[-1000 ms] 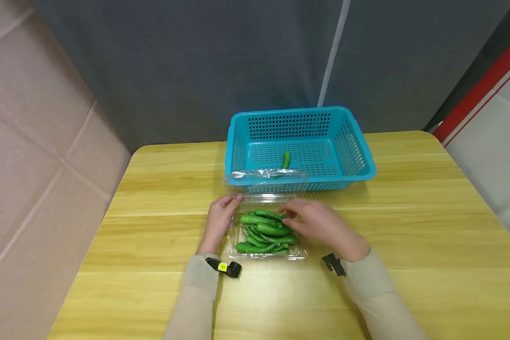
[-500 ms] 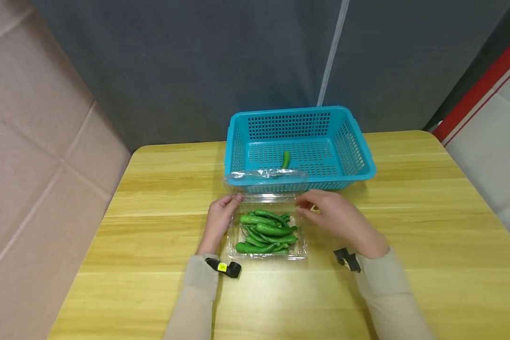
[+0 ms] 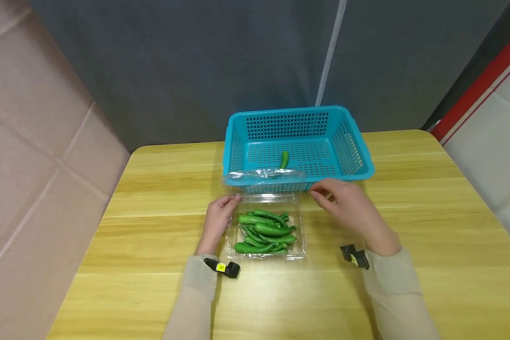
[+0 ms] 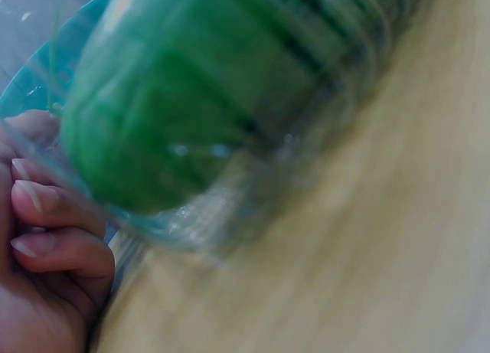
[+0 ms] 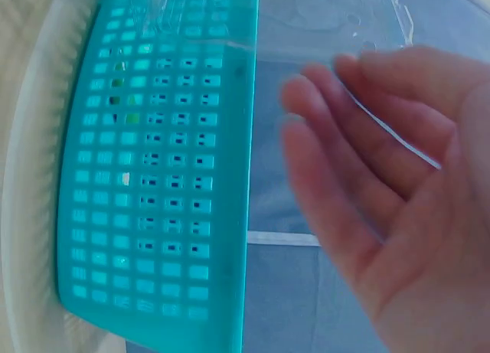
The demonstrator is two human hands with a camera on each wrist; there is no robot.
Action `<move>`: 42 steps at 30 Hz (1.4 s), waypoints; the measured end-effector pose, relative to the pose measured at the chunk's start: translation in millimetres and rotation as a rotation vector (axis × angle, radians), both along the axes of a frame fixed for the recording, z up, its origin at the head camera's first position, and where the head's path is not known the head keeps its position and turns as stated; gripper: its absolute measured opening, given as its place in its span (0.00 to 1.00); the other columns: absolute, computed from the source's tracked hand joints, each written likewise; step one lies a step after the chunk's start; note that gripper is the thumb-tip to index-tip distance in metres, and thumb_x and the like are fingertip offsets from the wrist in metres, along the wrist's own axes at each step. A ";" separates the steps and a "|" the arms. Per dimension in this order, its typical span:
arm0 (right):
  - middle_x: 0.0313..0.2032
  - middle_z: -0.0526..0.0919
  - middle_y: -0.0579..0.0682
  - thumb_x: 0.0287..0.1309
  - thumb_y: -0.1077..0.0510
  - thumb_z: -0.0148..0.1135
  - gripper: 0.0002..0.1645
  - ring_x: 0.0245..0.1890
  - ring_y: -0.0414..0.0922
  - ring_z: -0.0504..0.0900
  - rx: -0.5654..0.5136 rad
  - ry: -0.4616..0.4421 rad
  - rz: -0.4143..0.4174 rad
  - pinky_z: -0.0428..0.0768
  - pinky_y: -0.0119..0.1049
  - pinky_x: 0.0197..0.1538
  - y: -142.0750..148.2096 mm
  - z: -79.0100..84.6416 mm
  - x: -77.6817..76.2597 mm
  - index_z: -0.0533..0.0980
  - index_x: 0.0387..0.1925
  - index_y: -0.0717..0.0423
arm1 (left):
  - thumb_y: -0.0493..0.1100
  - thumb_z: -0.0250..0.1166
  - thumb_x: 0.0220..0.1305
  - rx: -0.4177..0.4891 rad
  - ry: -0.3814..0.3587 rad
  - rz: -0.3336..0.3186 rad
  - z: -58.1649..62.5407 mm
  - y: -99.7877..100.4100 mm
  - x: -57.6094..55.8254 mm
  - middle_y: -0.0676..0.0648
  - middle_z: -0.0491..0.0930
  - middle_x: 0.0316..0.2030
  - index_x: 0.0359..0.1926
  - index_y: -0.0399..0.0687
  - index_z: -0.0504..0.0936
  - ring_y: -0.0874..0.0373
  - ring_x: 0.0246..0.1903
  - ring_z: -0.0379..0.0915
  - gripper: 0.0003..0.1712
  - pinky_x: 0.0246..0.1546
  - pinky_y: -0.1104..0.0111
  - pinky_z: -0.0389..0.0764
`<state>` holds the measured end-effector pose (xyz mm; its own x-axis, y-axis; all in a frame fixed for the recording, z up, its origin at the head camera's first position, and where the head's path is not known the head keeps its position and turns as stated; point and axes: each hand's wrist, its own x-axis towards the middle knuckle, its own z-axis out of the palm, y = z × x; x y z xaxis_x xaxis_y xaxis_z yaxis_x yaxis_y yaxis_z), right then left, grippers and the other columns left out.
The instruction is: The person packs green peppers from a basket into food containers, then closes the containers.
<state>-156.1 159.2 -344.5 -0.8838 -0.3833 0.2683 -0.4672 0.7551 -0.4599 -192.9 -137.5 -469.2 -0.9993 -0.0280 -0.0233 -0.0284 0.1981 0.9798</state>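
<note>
A clear plastic clamshell box [image 3: 299,243] lies on the table with its lid raised at the back, holding several green peppers [image 3: 267,230]. My left hand [image 3: 216,218] pinches the box's back left corner near the hinge. In the left wrist view, curled fingers [image 4: 57,250] sit beside the clear plastic, and a blurred green pepper [image 4: 161,131] shows through it. My right hand [image 3: 348,205] hovers right of the lid, near the blue basket's front edge. The right wrist view shows its fingers [image 5: 306,161] loosely bent, with nothing between them.
Behind the box stands a blue plastic basket [image 3: 340,113] with one green pepper [image 3: 284,159] in it. The raised lid [image 3: 265,182] overlaps the basket's front wall. A grey curtain [image 3: 187,71] hangs behind the wooden table [image 3: 153,226].
My right hand has moved from over the peppers to the right and back, away from the box. My left hand has stayed at the box's corner.
</note>
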 end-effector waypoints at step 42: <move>0.62 0.54 0.60 0.59 0.48 0.54 0.33 0.51 0.58 0.68 0.153 -0.251 -0.208 0.70 0.55 0.47 -32.2 7.7 -75.8 0.58 0.63 0.52 | 0.50 0.57 0.62 0.026 -0.033 -0.040 35.8 5.9 16.4 0.53 0.62 0.09 0.39 0.43 0.81 0.65 0.05 0.53 0.15 0.05 0.74 0.57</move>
